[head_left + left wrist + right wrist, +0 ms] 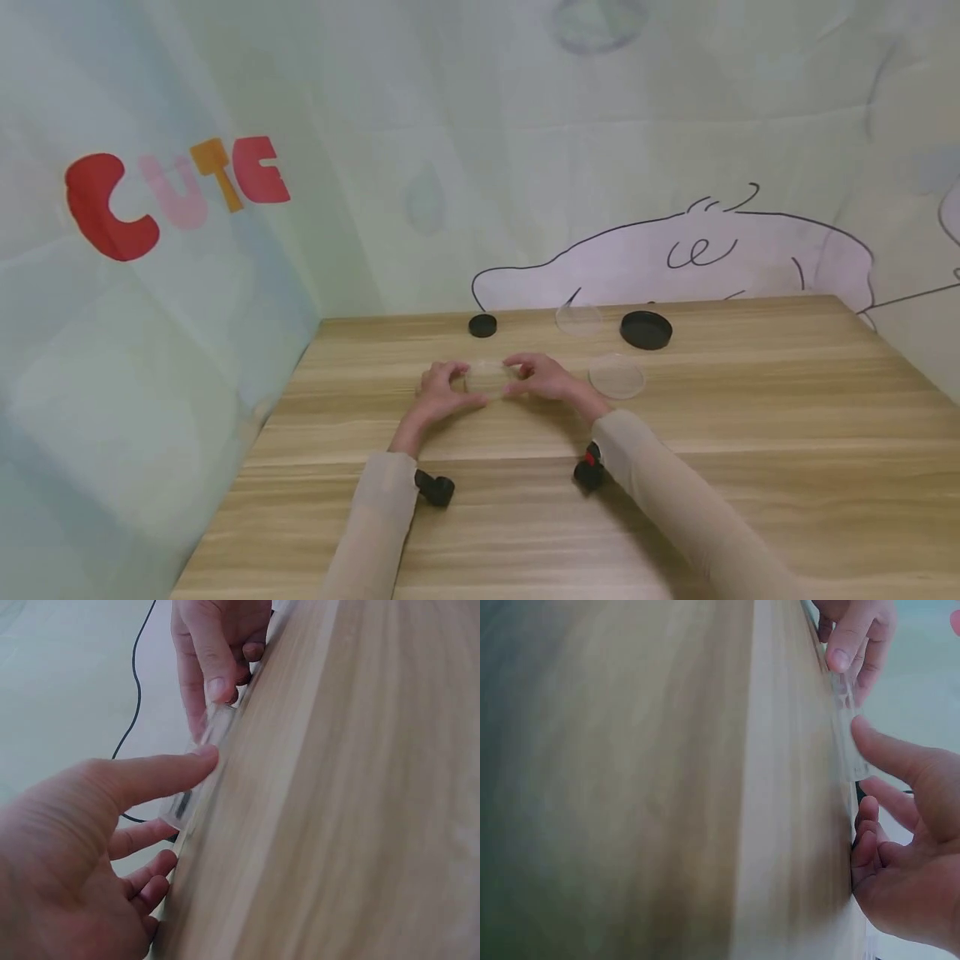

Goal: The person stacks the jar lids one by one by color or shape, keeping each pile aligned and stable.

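Note:
A clear, shallow round dish (486,382) stands on the wooden table between both hands. My left hand (441,393) holds its left side, the thumb at the near edge and the fingers round the far edge. From the right, my right hand (546,377) grips the same dish between thumb and fingers. Seen edge-on in the left wrist view, the dish (217,727) has a low see-through wall with the left thumb (169,776) pressed to it. In the right wrist view, the right thumb (889,750) lies against the dish (847,739).
A clear round disc (617,377) lies beside the right wrist, with another clear disc (579,320) farther back. Along the table's back edge are a small black round piece (482,325) and a larger black shallow dish (647,330). A printed cloth (420,150) hangs behind the table (510,525).

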Action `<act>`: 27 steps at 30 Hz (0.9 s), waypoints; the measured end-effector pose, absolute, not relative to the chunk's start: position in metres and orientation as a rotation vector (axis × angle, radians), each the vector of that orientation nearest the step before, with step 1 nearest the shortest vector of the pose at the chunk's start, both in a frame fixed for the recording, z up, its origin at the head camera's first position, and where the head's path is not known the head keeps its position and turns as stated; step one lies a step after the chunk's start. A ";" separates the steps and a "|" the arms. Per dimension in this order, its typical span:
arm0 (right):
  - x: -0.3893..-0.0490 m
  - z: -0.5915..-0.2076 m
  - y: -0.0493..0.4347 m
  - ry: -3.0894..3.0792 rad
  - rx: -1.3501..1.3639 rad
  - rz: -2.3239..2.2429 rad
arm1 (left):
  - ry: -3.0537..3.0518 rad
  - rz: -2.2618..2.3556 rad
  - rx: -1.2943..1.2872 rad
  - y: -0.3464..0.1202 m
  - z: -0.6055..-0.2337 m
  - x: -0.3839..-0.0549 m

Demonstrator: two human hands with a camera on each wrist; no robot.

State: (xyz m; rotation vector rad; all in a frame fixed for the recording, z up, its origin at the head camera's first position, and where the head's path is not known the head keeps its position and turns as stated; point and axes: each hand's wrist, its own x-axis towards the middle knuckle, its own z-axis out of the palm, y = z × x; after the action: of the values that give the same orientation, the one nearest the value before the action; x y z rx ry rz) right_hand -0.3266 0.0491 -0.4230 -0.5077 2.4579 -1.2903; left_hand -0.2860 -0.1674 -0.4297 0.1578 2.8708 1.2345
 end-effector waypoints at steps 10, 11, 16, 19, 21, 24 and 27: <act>-0.328 -0.424 0.049 2.452 -0.441 -1.329 | 2.859 1.163 0.126 -0.170 -0.430 -0.287; -0.327 -0.424 0.050 2.417 -0.414 -1.383 | 2.836 1.186 0.112 -0.171 -0.429 -0.286; -0.328 -0.419 0.059 2.129 -0.204 -1.720 | 2.728 1.258 0.093 -0.177 -0.423 -0.287; -0.335 -0.412 0.070 1.990 -0.148 -1.881 | 2.681 1.250 0.101 -0.175 -0.412 -0.296; -0.340 -0.405 0.078 1.944 -0.146 -1.958 | 2.655 1.256 0.103 -0.169 -0.402 -0.303; -0.347 -0.396 0.092 1.992 -0.178 -1.987 | 2.625 1.344 0.100 -0.151 -0.392 -0.315; -0.354 -0.391 0.108 2.108 -0.140 -1.931 | 2.651 1.399 0.142 -0.129 -0.389 -0.325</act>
State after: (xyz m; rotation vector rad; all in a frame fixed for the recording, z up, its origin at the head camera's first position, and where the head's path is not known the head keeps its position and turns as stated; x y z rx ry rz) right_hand -0.3542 0.1081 -0.3906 -0.1401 2.1081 -1.9310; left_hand -0.3249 -0.1287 -0.3892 0.1419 2.6514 1.3991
